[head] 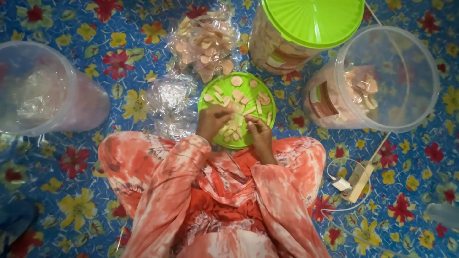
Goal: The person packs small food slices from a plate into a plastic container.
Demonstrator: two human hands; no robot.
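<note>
A round green lid (248, 86) lies upside down on the flowered cloth in front of my knees, strewn with several pale snack chips (237, 81), round and stick-shaped. My left hand (213, 122) rests on the lid's near left part, fingers curled over a heap of chips. My right hand (259, 131) sits on the lid's near right edge, fingertips pinched together on a chip piece. Just beyond the lid lies a clear plastic bag (205, 40) holding more chips.
An open clear jar (387, 79) with some chips inside lies at right. A chip-filled jar with a green lid (311, 19) stands at top. Another clear jar (38, 91) with plastic film is at left. Crumpled plastic (172, 102) lies beside the lid. A white power strip (356, 181) and cord lie at right.
</note>
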